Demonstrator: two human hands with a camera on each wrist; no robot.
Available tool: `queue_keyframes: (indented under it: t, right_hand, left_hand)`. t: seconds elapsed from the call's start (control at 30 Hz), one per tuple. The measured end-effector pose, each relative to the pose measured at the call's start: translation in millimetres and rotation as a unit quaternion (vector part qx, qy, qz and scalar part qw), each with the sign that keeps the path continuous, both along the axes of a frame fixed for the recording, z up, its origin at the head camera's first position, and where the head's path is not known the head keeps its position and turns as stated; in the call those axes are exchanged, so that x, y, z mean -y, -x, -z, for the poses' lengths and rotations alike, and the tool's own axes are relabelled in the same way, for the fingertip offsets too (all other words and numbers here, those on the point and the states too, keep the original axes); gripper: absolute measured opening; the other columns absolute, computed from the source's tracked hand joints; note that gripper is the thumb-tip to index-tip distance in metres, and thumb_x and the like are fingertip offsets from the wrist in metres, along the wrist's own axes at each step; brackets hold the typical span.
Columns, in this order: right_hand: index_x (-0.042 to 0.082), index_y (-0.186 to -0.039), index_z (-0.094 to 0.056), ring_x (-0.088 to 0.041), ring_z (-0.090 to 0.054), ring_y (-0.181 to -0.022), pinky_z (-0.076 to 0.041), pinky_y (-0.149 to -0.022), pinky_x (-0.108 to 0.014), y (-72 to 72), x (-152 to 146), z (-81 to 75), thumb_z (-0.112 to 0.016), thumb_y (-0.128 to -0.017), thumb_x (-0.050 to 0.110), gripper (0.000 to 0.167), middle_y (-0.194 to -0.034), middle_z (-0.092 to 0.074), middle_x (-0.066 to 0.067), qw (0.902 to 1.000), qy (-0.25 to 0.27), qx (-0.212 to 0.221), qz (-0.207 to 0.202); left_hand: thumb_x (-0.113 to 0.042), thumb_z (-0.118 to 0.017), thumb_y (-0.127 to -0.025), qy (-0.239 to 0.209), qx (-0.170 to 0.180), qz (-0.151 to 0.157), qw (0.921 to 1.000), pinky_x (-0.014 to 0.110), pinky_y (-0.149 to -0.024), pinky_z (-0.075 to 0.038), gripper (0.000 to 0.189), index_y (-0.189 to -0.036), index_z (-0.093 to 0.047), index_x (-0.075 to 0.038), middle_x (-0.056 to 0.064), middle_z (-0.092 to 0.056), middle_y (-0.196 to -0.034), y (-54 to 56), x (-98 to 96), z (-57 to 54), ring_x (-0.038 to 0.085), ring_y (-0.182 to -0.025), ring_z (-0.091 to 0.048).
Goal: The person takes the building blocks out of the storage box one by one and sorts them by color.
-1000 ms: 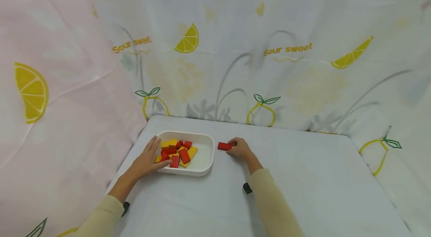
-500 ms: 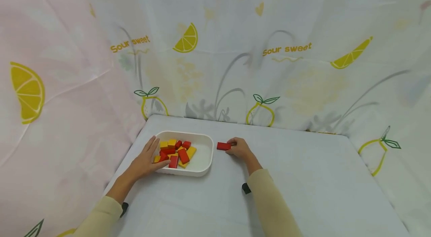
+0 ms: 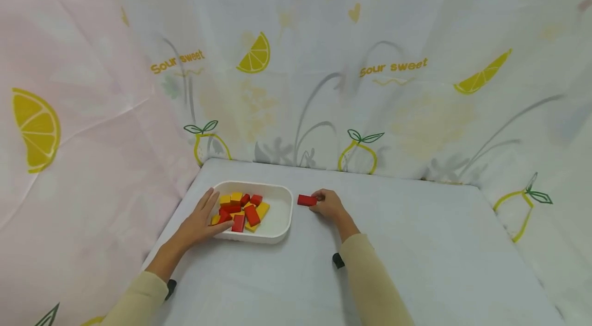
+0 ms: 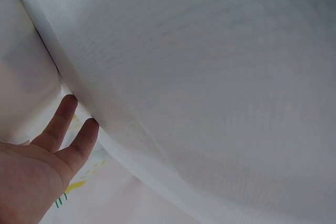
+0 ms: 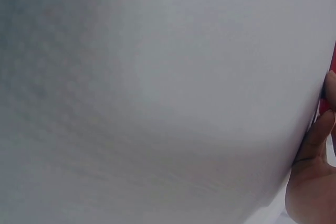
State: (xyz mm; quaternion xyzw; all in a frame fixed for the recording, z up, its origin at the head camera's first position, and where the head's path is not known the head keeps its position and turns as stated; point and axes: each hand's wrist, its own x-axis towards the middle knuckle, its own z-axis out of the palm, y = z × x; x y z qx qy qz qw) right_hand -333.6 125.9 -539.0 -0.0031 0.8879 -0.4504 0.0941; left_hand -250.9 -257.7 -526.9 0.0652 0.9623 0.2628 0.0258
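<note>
A white tray point(image 3: 277, 218) holds several red and yellow blocks, heaped toward its left side. My left hand point(image 3: 198, 223) rests at the tray's left end, fingers extended along that side and thumb reaching over the near rim. In the left wrist view two straight fingers of the left hand point(image 4: 52, 156) show close to the white surface. To the right of the tray, a red rectangular block point(image 3: 306, 200) lies on the table, its right end pinched by my right hand point(image 3: 330, 205). In the right wrist view the right hand point(image 5: 315, 177) shows at the edge with red beside its fingertips.
The table point(image 3: 416, 243) wears a white cover. Behind it hangs a lemon-print curtain point(image 3: 305, 84), and a pinkish one point(image 3: 102, 171) closes off the left side. Among the loose blocks are a red block point(image 3: 252, 215) and a yellow block point(image 3: 262, 210).
The hands, tray and red block keep their places. The whole head view shifts only slightly.
</note>
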Motion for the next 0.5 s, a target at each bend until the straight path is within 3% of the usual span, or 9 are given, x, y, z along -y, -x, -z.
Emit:
queue_keyframes:
  t: [0.23, 0.5]
  right_hand:
    - [0.008, -0.115, -0.068, -0.027, -0.058, -0.107, -0.052, -0.094, -0.041, 0.8, 0.5, -8.3, -0.075, -0.084, 0.010, 0.032, -0.116, -0.065, -0.013, 1.0000, -0.004, -0.008, 0.000]
    - [0.008, -0.116, -0.068, -0.027, -0.058, -0.108, -0.051, -0.096, -0.043, -2.9, 0.2, -4.0, -0.075, -0.084, 0.010, 0.033, -0.118, -0.065, -0.013, 0.9999, -0.013, 0.007, 0.001]
  left_hand:
    - [-0.068, -0.067, -0.077, -0.001, -0.010, 0.000, 1.0000, 0.074, -0.099, -0.036, 0.113, -0.160, -0.011, -0.016, 0.016, -0.002, -0.167, 5.4, 0.2, -0.7, 0.049, -0.146, -0.021]
    - [-0.070, -0.067, -0.077, -0.001, 0.001, 0.003, 1.0000, 0.074, -0.100, -0.035, 0.114, -0.160, -0.012, -0.017, 0.016, -0.001, -0.167, 2.5, -0.5, 1.4, 0.050, -0.146, -0.020]
